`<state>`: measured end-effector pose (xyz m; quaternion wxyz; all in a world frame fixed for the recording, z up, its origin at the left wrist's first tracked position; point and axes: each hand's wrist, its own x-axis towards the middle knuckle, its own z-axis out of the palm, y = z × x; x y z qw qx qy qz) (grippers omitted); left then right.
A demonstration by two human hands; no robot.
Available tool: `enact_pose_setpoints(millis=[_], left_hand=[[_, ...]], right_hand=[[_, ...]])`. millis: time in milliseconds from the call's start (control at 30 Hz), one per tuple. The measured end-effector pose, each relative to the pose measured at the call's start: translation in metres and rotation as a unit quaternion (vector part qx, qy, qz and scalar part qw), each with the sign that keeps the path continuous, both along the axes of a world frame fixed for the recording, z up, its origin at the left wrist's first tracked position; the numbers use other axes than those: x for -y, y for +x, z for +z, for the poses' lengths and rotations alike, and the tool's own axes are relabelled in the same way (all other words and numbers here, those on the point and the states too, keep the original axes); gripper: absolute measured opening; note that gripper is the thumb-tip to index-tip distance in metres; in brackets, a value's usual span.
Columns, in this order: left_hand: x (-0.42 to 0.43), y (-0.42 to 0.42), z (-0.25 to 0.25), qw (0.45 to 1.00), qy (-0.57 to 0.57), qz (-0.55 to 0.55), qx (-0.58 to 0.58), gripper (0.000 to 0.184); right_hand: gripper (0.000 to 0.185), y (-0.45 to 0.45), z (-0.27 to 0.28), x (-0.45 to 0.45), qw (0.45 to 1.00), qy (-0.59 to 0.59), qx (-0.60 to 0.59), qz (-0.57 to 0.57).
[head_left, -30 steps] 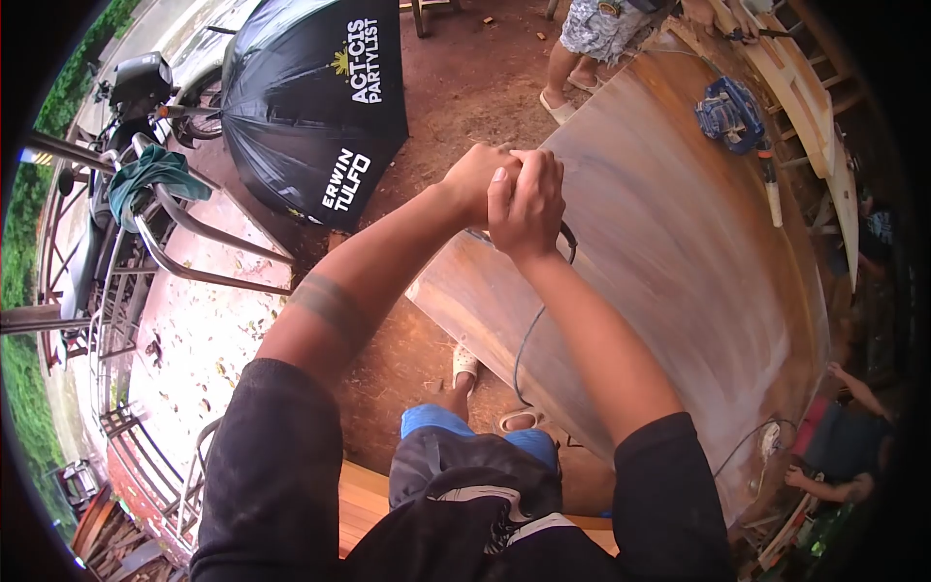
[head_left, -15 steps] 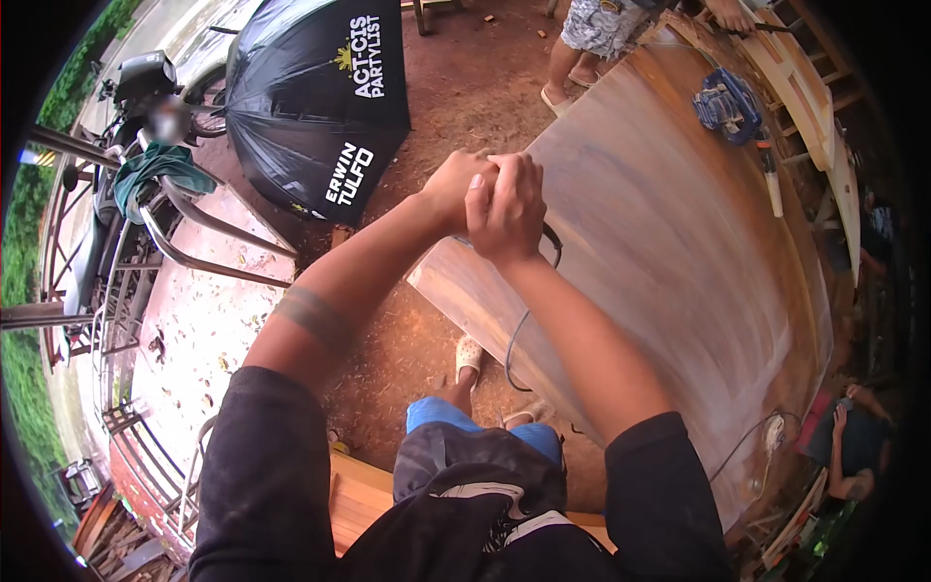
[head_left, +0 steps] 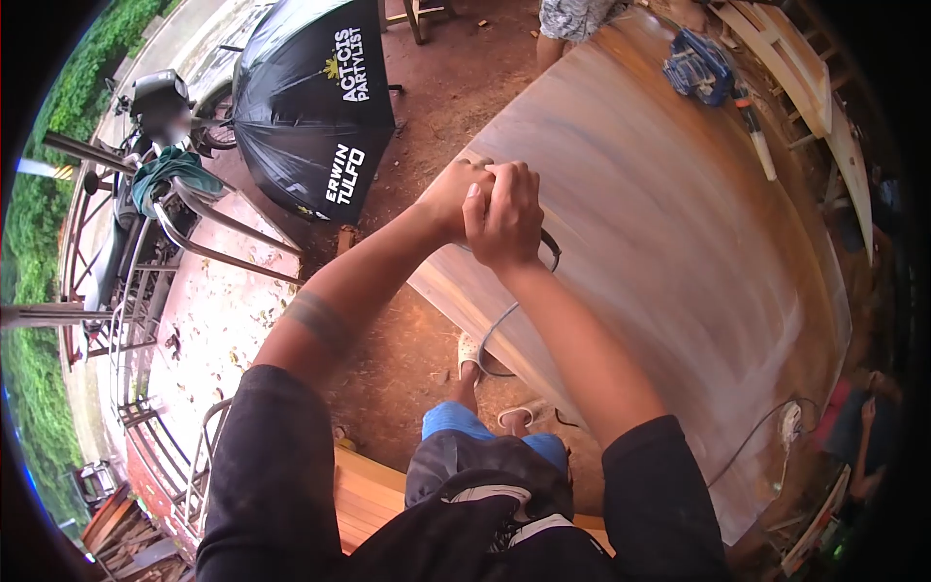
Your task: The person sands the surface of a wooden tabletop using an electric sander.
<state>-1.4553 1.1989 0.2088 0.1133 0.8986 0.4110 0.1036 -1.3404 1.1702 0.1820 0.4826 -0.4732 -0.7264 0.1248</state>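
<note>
Both my hands are together in front of me, over the near left edge of a large wooden slab (head_left: 640, 223). My left hand (head_left: 452, 199) is closed, and its fingers are mostly covered by my right hand (head_left: 506, 215), which is wrapped over it. Whatever they grip, if anything, is hidden beneath them. A dark curved cord (head_left: 554, 250) shows just beside my right wrist. Lower down, a grey cable (head_left: 488, 339) loops past the slab's edge.
A blue power tool (head_left: 698, 68) lies on the slab's far end. A black umbrella (head_left: 315, 112) stands open at left, near metal railings (head_left: 228, 260) with a green cloth (head_left: 173, 179). Another person's patterned shorts (head_left: 572, 17) show at the top. A white cable fitting (head_left: 791, 419) is at right.
My hands stay clasped, while the slab's edge now reaches farther left behind them. The grey cable loop has shifted left. Less of the other person's legs shows at the top.
</note>
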Motion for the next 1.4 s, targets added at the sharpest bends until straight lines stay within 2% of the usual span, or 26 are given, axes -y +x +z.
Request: enact_pose_setpoints(millis=[267, 533, 667, 700, 767, 800, 867, 933, 1133, 1400], left_hand=[[0.033, 0.097, -0.006, 0.996, 0.008, -0.021, -0.089, 0.036], [0.072, 0.207, -0.006, 0.995, 0.001, -0.078, -0.065, 0.039], [0.091, 0.264, -0.009, 0.989, 0.010, -0.113, -0.094, 0.042], [0.095, 0.276, -0.015, 0.983, 0.051, -0.130, -0.123, 0.042], [0.107, 0.301, -0.019, 0.984, 0.054, -0.150, -0.075, 0.042], [0.112, 0.320, -0.011, 0.986, -0.004, -0.149, -0.080, 0.043], [0.123, 0.350, -0.016, 0.982, 0.041, -0.181, -0.038, 0.035], [0.133, 0.380, -0.013, 0.979, 0.026, -0.201, -0.036, 0.031], [0.168, 0.461, -0.015, 0.968, 0.035, -0.250, -0.003, 0.030], [0.217, 0.554, 0.001, 0.951, -0.015, -0.301, -0.064, 0.035]], right_hand=[[0.030, 0.093, 0.002, 0.042, 0.999, -0.008, 0.005, -0.036], [0.027, 0.199, 0.001, 0.091, 0.997, -0.014, 0.010, -0.073], [0.030, 0.251, -0.004, 0.115, 0.996, -0.009, 0.009, -0.090], [0.030, 0.263, -0.004, 0.120, 0.995, -0.003, 0.013, -0.099], [0.030, 0.294, -0.001, 0.138, 0.992, -0.005, 0.023, -0.125], [0.030, 0.308, 0.001, 0.146, 0.991, -0.011, 0.023, -0.134], [0.031, 0.337, 0.002, 0.164, 0.987, -0.035, 0.007, -0.156], [0.031, 0.364, 0.002, 0.178, 0.984, -0.037, -0.011, -0.175], [0.031, 0.439, 0.000, 0.221, 0.972, -0.034, -0.016, -0.232], [0.031, 0.518, 0.001, 0.277, 0.954, -0.024, 0.004, -0.299]])
